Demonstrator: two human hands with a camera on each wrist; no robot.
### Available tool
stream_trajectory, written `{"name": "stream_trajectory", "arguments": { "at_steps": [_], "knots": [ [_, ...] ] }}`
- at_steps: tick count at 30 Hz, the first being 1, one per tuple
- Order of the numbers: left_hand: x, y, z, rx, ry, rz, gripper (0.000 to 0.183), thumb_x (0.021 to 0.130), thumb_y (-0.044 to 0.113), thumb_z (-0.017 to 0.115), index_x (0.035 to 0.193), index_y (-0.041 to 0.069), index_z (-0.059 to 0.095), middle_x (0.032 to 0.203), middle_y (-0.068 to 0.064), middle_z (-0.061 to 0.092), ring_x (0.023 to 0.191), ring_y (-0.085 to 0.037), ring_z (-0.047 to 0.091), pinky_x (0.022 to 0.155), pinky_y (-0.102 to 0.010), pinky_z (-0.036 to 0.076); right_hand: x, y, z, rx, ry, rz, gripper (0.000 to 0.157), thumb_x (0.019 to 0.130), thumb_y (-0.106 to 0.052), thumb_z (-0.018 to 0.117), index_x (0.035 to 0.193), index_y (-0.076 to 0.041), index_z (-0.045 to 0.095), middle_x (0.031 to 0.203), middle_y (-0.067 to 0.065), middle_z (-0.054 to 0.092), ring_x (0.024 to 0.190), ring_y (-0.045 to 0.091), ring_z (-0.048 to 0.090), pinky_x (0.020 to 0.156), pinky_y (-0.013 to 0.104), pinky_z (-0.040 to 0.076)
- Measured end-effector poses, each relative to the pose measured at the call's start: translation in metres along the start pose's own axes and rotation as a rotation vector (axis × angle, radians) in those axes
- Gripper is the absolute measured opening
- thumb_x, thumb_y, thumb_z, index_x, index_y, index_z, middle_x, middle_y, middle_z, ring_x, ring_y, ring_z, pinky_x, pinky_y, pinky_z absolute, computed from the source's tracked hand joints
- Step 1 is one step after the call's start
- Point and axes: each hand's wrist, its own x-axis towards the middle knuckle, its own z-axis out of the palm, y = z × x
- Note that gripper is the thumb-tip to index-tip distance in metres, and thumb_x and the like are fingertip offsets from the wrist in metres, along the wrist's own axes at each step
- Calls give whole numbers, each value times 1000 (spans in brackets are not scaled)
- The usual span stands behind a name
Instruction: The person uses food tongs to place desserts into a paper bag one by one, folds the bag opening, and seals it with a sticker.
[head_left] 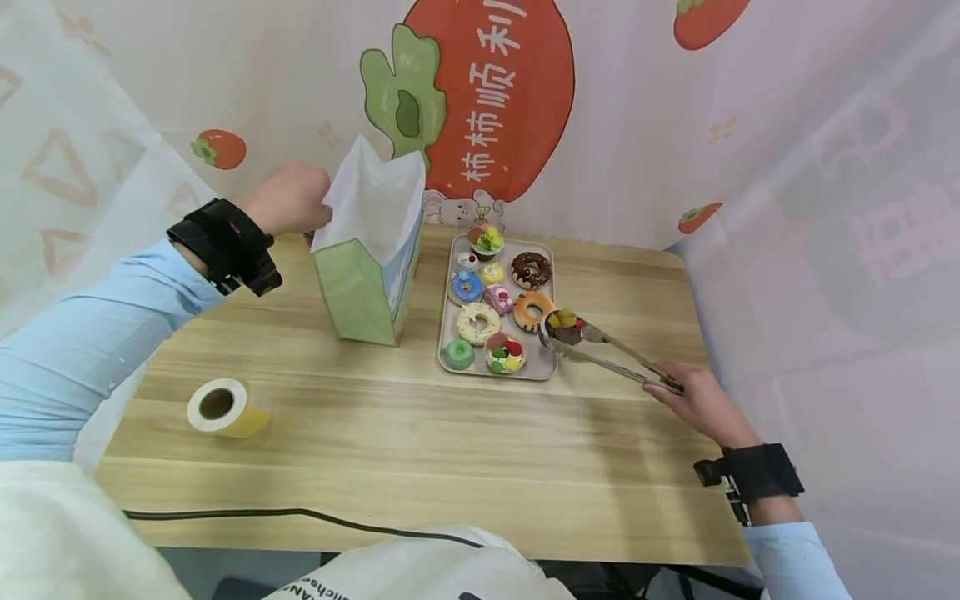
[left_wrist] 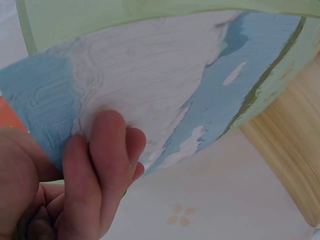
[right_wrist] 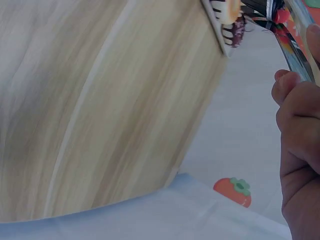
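My left hand pinches the upper left edge of a paper bag, which stands upright with its white inside showing at the mouth. The left wrist view has the thumb and fingers closed on the bag's blue and white printed side. In my right hand is a pair of metal tongs. Between the tong ends sits a small dark toy cake with yellow and red topping, at the right edge of a tray. Whether the cake touches the tray I cannot tell.
Several toy pastries lie on the tray, among them a chocolate doughnut, a blue doughnut and a green one. A yellow tape roll lies at the left front. A black cable runs along the table's near edge.
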Motion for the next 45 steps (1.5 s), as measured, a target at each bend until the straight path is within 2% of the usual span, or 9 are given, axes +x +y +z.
{"name": "stream_trajectory", "arguments": {
  "at_steps": [2, 8, 12, 24, 30, 34, 39, 41, 45],
  "knots": [
    [-1, 1, -1, -3, 6, -3, 20, 89, 5, 50, 82, -7, 64, 70, -16, 64, 68, -29, 56, 59, -33, 40, -1, -2, -4, 30, 30, 14, 7, 89, -9, 72, 93, -6, 67, 64, -6, 52, 53, -3, 36, 50, 20, 34],
    [-6, 3, -3, -28, 5, -7, 20, 90, 4, 50, 85, -7, 66, 70, -16, 67, 68, -29, 58, 59, -32, 41, 3, -12, -18, 118, 102, 61, 26, 92, -9, 69, 113, 5, 67, 62, -4, 53, 48, -3, 34, 46, 19, 32],
    [-7, 3, -4, -12, 7, 4, 20, 89, 4, 49, 83, -6, 66, 68, -14, 66, 68, -29, 57, 60, -32, 40, 17, -23, -30, 144, 166, 28, 11, 90, -5, 69, 102, -4, 68, 59, -7, 40, 48, -1, 30, 44, 19, 29],
    [-6, 9, -7, 11, 1, 9, 21, 88, 1, 48, 84, -7, 67, 64, -12, 67, 71, -30, 60, 62, -33, 44, 97, -86, -64, 168, 204, -157, 14, 93, -8, 67, 107, -5, 69, 62, -4, 41, 49, 2, 28, 48, 23, 26],
    [-9, 9, -7, 8, -8, 13, 22, 88, 0, 48, 85, -7, 68, 61, -9, 68, 70, -29, 63, 62, -33, 46, 141, -125, -75, 132, 140, -259, 15, 97, -18, 65, 109, -10, 69, 63, -3, 44, 48, 5, 30, 50, 23, 26],
    [-9, 9, -7, -15, 0, 8, 22, 89, 0, 48, 90, -9, 68, 63, -11, 68, 69, -28, 63, 63, -33, 48, 170, -149, -81, 128, 48, -283, 24, 98, -25, 62, 117, -11, 68, 70, -2, 51, 49, 8, 34, 51, 24, 29],
    [-10, 9, -7, -17, 1, 7, 21, 89, 0, 49, 91, -8, 69, 63, -11, 68, 67, -26, 64, 62, -33, 49, 201, -171, -84, 85, -51, -301, 21, 98, -25, 63, 111, -8, 68, 68, 2, 47, 53, 13, 35, 54, 26, 28],
    [-10, 9, -7, -13, -2, 12, 21, 89, -1, 49, 90, -8, 69, 62, -10, 68, 66, -25, 64, 60, -31, 48, 211, -178, -85, 56, -84, -312, 23, 97, -24, 64, 113, -8, 69, 69, 3, 52, 54, 13, 39, 56, 25, 29],
    [-10, 8, -5, -26, 1, 16, 21, 88, -2, 49, 91, -9, 68, 62, -11, 68, 61, -22, 65, 56, -28, 47, 229, -191, -87, 16, -143, -349, 36, 95, -22, 67, 127, -5, 66, 91, 7, 70, 64, 17, 55, 64, 27, 40]
  ]
}}
